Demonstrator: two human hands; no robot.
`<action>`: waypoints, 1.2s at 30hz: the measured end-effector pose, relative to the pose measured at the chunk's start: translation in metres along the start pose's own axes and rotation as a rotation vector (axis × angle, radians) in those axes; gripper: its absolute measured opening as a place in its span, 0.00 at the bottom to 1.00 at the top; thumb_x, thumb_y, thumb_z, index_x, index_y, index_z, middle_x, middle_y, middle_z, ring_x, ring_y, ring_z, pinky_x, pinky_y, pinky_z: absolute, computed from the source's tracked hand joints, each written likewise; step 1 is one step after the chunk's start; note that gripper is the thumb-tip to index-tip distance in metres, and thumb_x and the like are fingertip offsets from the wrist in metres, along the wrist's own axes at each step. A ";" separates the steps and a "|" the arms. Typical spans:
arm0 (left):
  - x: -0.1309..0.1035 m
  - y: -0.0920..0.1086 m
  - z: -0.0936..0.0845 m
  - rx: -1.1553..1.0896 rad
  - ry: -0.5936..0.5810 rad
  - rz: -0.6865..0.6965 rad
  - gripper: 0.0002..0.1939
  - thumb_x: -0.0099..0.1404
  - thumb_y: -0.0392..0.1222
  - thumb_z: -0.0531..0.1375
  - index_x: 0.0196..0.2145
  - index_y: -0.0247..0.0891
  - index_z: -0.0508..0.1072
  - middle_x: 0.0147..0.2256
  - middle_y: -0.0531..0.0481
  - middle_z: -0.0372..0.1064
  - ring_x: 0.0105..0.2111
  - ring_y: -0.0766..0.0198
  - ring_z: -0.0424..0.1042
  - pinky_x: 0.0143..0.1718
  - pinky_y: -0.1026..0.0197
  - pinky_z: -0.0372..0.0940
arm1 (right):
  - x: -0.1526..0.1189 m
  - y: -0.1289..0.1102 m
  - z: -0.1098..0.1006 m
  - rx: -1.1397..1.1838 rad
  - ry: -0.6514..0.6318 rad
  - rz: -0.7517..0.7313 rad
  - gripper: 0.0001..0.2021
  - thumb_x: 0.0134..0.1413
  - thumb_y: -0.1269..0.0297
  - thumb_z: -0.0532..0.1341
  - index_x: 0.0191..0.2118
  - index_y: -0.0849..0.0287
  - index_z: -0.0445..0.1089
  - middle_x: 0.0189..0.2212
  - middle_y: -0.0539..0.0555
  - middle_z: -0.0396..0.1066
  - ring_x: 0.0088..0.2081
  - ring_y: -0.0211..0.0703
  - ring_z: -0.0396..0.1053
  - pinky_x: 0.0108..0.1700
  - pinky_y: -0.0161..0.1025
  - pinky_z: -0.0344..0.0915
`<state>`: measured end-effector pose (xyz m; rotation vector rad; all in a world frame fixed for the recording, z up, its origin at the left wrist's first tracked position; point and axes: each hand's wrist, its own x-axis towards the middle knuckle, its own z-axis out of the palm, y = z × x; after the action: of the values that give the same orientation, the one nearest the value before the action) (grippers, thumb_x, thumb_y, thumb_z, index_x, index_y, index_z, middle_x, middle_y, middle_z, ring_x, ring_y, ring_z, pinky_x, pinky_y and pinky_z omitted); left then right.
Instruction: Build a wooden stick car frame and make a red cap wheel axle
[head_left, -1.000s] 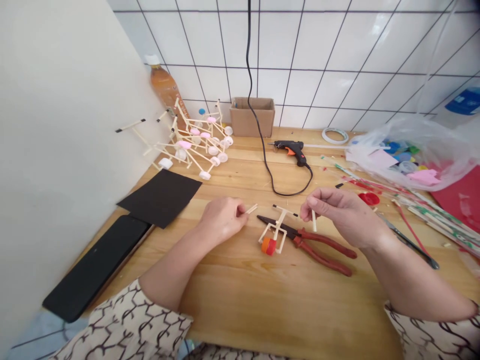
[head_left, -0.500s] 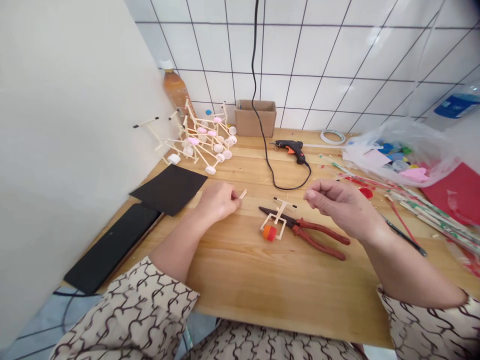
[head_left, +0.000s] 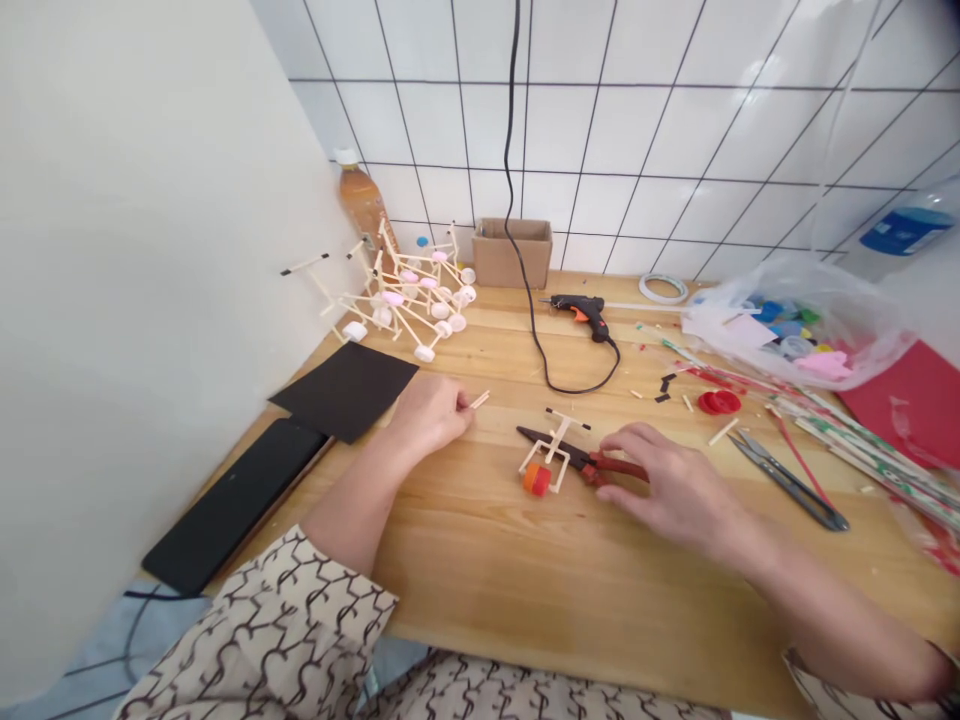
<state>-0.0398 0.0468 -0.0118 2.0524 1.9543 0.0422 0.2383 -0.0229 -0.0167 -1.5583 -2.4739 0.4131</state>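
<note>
My left hand (head_left: 435, 413) pinches short thin wooden sticks (head_left: 480, 399), whose ends poke out past the fingertips. Over the red handles of the pliers (head_left: 585, 462), my right hand (head_left: 664, 480) is spread with thumb and fingers apart; whether it touches them I cannot tell. Resting across the dark jaws is a small stick frame (head_left: 556, 440) with black tips on its crossbar. An orange and red cap (head_left: 537, 479) is joined to the near end of that frame.
Several stick models with white caps (head_left: 424, 353) stand back left, by a bottle (head_left: 362, 205). A glue gun (head_left: 585, 308) with its cord lies mid-back. Scissors (head_left: 787, 482), red caps (head_left: 718, 402) and a plastic bag (head_left: 862, 290) are right. Black sheet (head_left: 349, 388) and phone (head_left: 229, 500) lie left.
My right hand has come down and toward the pliers, its fingers opening. The scissors and red caps show more fully now. My left hand keeps its pinch on the sticks.
</note>
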 end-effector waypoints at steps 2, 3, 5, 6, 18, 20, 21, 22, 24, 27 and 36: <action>-0.001 0.002 0.000 -0.015 0.019 -0.003 0.09 0.55 0.42 0.58 0.30 0.40 0.78 0.29 0.47 0.76 0.30 0.58 0.72 0.29 0.63 0.59 | -0.004 0.000 0.001 -0.030 -0.047 0.004 0.12 0.52 0.62 0.60 0.44 0.56 0.67 0.43 0.55 0.70 0.39 0.45 0.72 0.38 0.42 0.68; -0.002 0.003 -0.001 -0.027 0.032 0.000 0.09 0.55 0.42 0.58 0.31 0.39 0.78 0.30 0.47 0.76 0.31 0.58 0.73 0.29 0.63 0.60 | -0.005 -0.001 0.001 -0.048 -0.059 0.008 0.13 0.52 0.62 0.60 0.44 0.56 0.66 0.43 0.56 0.70 0.38 0.46 0.73 0.38 0.43 0.68; -0.005 0.008 0.000 -0.064 0.050 0.017 0.10 0.57 0.42 0.57 0.32 0.38 0.77 0.31 0.47 0.76 0.31 0.59 0.73 0.30 0.63 0.60 | -0.006 -0.001 0.003 -0.080 -0.067 0.010 0.14 0.52 0.62 0.60 0.45 0.57 0.66 0.43 0.56 0.70 0.39 0.48 0.72 0.38 0.44 0.69; -0.007 0.010 0.001 -0.090 0.045 0.034 0.11 0.58 0.43 0.56 0.32 0.38 0.77 0.31 0.48 0.76 0.30 0.60 0.72 0.30 0.63 0.60 | -0.006 -0.001 0.004 -0.093 -0.065 0.008 0.14 0.51 0.63 0.60 0.45 0.57 0.65 0.42 0.57 0.70 0.39 0.48 0.72 0.37 0.44 0.69; -0.021 0.036 0.032 -0.516 -0.335 0.225 0.14 0.58 0.46 0.56 0.29 0.36 0.78 0.25 0.50 0.74 0.25 0.65 0.68 0.25 0.65 0.57 | -0.009 0.000 0.012 -0.113 0.037 -0.044 0.11 0.51 0.67 0.58 0.43 0.57 0.65 0.37 0.56 0.72 0.35 0.46 0.73 0.33 0.41 0.68; -0.021 0.037 0.033 -0.518 -0.334 0.221 0.15 0.58 0.47 0.56 0.28 0.36 0.78 0.24 0.50 0.73 0.24 0.65 0.66 0.24 0.66 0.56 | -0.009 0.000 0.012 -0.115 0.039 -0.038 0.11 0.52 0.67 0.57 0.43 0.57 0.66 0.37 0.56 0.72 0.35 0.47 0.72 0.33 0.41 0.69; -0.021 0.038 0.033 -0.521 -0.336 0.216 0.15 0.58 0.48 0.56 0.27 0.36 0.78 0.23 0.50 0.72 0.23 0.66 0.66 0.24 0.66 0.55 | -0.009 -0.001 0.013 -0.118 0.036 -0.033 0.11 0.52 0.67 0.57 0.43 0.57 0.66 0.37 0.56 0.72 0.35 0.47 0.72 0.33 0.42 0.69; -0.021 0.038 0.033 -0.525 -0.338 0.211 0.15 0.58 0.48 0.55 0.27 0.36 0.78 0.23 0.51 0.71 0.23 0.66 0.65 0.23 0.66 0.54 | -0.009 -0.001 0.013 -0.119 0.033 -0.028 0.11 0.52 0.67 0.57 0.43 0.57 0.66 0.38 0.56 0.72 0.35 0.47 0.72 0.33 0.42 0.69; -0.021 0.040 0.034 -0.527 -0.334 0.198 0.16 0.58 0.48 0.55 0.25 0.35 0.77 0.21 0.51 0.70 0.21 0.67 0.63 0.22 0.66 0.52 | -0.008 -0.002 0.014 -0.120 0.032 -0.026 0.10 0.52 0.67 0.57 0.42 0.58 0.66 0.37 0.57 0.72 0.36 0.47 0.72 0.34 0.42 0.69; -0.019 0.042 0.035 -0.505 -0.326 0.179 0.15 0.57 0.47 0.56 0.23 0.35 0.76 0.20 0.51 0.68 0.20 0.68 0.61 0.21 0.66 0.51 | -0.007 -0.002 0.014 -0.108 0.037 -0.027 0.09 0.52 0.67 0.57 0.41 0.58 0.66 0.36 0.57 0.72 0.35 0.47 0.72 0.34 0.42 0.69; -0.019 0.043 0.029 -0.688 -0.374 0.123 0.11 0.56 0.44 0.56 0.23 0.35 0.71 0.17 0.55 0.65 0.18 0.70 0.61 0.20 0.67 0.52 | -0.007 -0.001 0.016 -0.121 0.025 0.007 0.10 0.52 0.66 0.57 0.41 0.58 0.67 0.35 0.56 0.73 0.34 0.48 0.73 0.33 0.43 0.68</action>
<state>0.0077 0.0217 -0.0255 1.5748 1.3340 0.2911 0.2354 -0.0316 -0.0320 -1.6068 -2.5173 0.2470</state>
